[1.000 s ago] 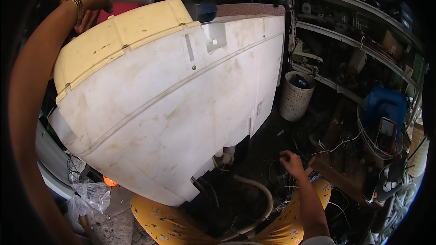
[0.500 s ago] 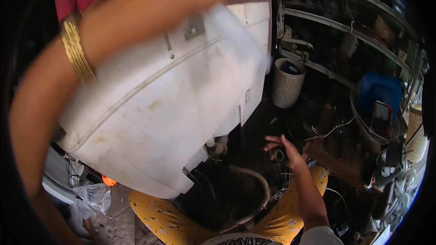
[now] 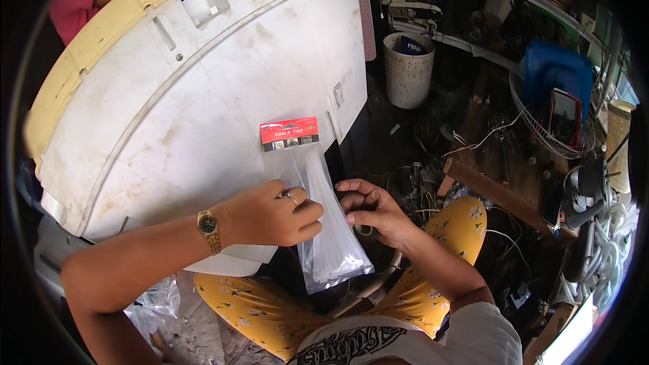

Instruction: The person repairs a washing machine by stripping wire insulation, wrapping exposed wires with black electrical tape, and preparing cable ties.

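Note:
A clear plastic bag of white cable ties [image 3: 323,196] with a red header card hangs upright between my hands. My left hand [image 3: 287,213], wearing a ring and with a gold watch at the wrist, is closed on the bag's left side. On its right edge, the thumb of my right hand [image 3: 378,213] presses against the plastic with the fingers curled; their tips are partly hidden. A small ring-shaped thing [image 3: 366,230], perhaps a roll of tape, shows just under the right hand. Behind the bag leans a large white appliance casing [image 3: 223,122], stained, with a yellowed edge.
A white perforated bin [image 3: 409,81] stands beyond the casing. To the right lie a wooden plank [image 3: 497,192], a blue container [image 3: 558,84], a multimeter [image 3: 565,118] in a wire basket and coiled pale hoses [image 3: 612,230]. A person in a pink shirt [image 3: 73,1] is at the far left.
My left arm has swung down from across the upper view, bringing the bag over my lap. My right hand has moved left to the bag's edge. The view has shifted too.

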Demonstrator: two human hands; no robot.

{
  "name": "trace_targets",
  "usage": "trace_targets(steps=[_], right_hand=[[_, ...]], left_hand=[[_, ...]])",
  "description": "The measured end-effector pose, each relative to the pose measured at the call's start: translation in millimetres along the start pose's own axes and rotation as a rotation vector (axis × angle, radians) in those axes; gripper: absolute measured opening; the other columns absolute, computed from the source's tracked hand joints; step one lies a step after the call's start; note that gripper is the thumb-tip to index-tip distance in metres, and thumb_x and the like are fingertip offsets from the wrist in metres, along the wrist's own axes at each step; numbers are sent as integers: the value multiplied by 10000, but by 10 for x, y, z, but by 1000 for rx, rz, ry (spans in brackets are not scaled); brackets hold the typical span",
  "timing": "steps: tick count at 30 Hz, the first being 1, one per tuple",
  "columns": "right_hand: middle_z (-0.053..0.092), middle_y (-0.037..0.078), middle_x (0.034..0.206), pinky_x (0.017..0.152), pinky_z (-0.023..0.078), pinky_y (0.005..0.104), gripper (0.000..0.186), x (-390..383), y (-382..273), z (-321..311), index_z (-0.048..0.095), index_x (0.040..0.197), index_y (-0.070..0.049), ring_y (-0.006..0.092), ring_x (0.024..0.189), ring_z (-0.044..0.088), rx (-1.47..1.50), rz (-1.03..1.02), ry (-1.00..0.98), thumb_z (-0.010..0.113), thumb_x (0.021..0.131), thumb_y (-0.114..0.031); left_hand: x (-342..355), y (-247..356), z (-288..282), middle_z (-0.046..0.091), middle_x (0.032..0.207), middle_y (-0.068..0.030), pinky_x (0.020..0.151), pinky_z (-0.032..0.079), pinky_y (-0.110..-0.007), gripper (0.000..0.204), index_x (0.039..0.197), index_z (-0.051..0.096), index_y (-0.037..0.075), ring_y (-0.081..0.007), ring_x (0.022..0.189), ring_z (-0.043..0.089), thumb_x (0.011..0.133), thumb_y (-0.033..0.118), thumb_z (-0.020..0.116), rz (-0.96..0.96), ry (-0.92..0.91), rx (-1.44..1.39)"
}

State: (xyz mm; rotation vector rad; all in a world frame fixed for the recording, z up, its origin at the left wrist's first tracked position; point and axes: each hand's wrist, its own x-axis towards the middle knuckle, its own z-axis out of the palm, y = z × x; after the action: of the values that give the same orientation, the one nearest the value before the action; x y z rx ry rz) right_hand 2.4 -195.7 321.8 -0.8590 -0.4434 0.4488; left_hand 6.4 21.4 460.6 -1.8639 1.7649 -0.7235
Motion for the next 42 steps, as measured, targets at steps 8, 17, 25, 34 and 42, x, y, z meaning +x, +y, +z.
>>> trace_targets(steps=[8, 17, 25, 34, 42], right_hand=[[621, 65, 872, 669, 468, 250, 473, -16, 101, -5, 506, 1154, 3, 119, 732, 572, 108, 166, 27, 734, 761, -128], [612, 9, 782, 663, 440, 234, 206, -12, 227, -43, 655, 923, -26, 89, 680, 535, -66, 179, 142, 705, 810, -191], [630, 9, 894, 807, 431, 260, 293, -62, 254, -251, 637, 1038, -32, 100, 843, 555, -137, 138, 269, 703, 816, -211], [585, 34, 1048, 893, 417, 276, 447, -485, 92, -234, 497, 1173, -48, 126, 989, 532, -56, -64, 425, 709, 785, -116], [616, 132, 1042, 823, 475, 306, 585, -1824, -1262, -630, 482, 1244, 31, 198, 921, 600, -494, -244, 1099, 714, 724, -101]], left_hand=[[3, 50, 47, 399, 675, 63, 524, 330, -231, 190, 611, 421, 210, -90, 643, 448, 680, 205, 598, -14, 112, 19], [-19, 158, 220, 470, 732, 67, 530, 348, -231, 134, 660, 464, 209, -92, 668, 487, 695, 197, 593, -197, 76, 28], [68, 362, 258, 526, 1063, -53, 649, 470, -316, 383, 1077, 543, 94, -217, 829, 569, 708, 52, 637, -821, -31, -720], [146, 999, 611, 502, 1121, -110, 631, 475, -296, 459, 1179, 480, 57, -232, 894, 605, 761, 47, 668, -964, 60, -1365], [-105, 1221, 885, 521, 1079, -67, 619, 462, -271, 322, 1091, 576, 61, -194, 876, 606, 785, 84, 675, -850, -158, -1535]])
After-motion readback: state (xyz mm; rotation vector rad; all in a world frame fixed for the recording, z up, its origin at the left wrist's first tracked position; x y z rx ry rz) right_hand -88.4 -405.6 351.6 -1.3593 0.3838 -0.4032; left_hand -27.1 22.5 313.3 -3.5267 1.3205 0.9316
